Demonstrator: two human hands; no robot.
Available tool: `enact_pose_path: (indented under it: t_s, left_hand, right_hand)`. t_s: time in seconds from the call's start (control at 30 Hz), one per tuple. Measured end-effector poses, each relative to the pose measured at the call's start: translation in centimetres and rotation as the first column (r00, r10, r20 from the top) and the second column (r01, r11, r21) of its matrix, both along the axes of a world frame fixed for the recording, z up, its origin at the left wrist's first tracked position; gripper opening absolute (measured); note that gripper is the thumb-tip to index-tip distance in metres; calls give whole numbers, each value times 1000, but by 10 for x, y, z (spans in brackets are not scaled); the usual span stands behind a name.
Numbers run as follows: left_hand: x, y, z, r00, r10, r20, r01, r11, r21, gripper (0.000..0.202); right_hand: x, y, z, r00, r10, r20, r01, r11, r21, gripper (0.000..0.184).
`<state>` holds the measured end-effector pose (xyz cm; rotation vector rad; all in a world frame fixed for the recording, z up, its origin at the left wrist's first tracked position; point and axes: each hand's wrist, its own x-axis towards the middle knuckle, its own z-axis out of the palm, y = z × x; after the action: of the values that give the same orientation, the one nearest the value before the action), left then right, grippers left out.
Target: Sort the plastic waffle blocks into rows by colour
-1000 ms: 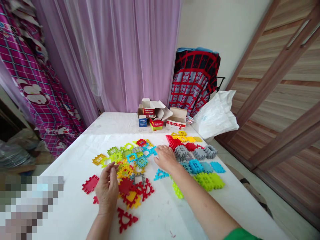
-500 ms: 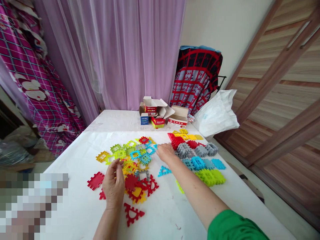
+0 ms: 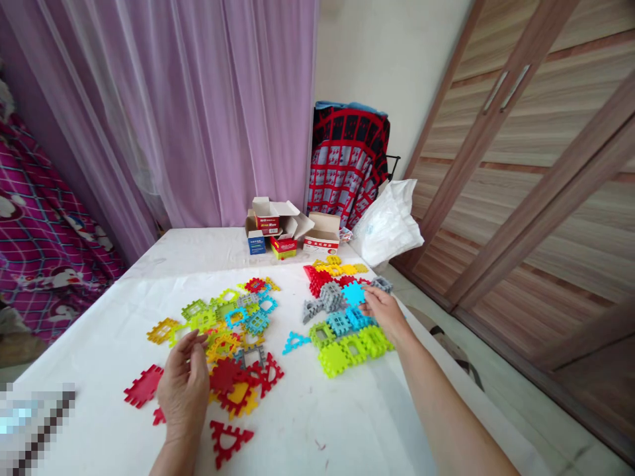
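Note:
My right hand (image 3: pixel 385 313) pinches a solid blue square interlocking tile (image 3: pixel 353 293) by its edge. It is above the sorted rows, close to the grey tiles (image 3: pixel 331 297) and blue tiles (image 3: pixel 338 323). Green tiles (image 3: pixel 333 359) lie in front of these, with red tiles (image 3: pixel 320 283) and yellow tiles (image 3: pixel 347 269) behind. My left hand (image 3: pixel 184 383) rests at the left side of a mixed heap, fingers loosely bent and apart, with nothing visible in it. Beside it are a red square tile (image 3: pixel 143 385), yellow tiles (image 3: pixel 223 345) and a red triangle (image 3: pixel 229 443).
Opened small cardboard boxes (image 3: pixel 282 228) stand at the back of the white-covered table (image 3: pixel 292 423). A white plastic bag (image 3: pixel 389 225) sits at the far right corner. A lone blue triangle (image 3: pixel 296 342) lies between heap and rows. Wooden wardrobe doors (image 3: pixel 520 178) rise at right.
My right hand has moved right from the heap's far edge to the sorted rows, with the blue tile now plainly in it. My left hand stays by the heap. The view has turned right.

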<state>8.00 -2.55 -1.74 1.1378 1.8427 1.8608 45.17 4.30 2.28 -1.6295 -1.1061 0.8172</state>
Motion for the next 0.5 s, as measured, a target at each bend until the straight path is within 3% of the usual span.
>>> enact_pose_path:
  t_s: [0.27,0.5]
  left_hand:
    - [1,-2,8,998,8,-60,-14,996,-88,40]
    - [0,-2,10,996,1,-92,-14,990,-141,41]
  right_hand:
    - [87,-21,-18,975,-214,-58,209,974,-81,23]
    - [124,-17,-37,945,-315,-85,298,941,-162,16]
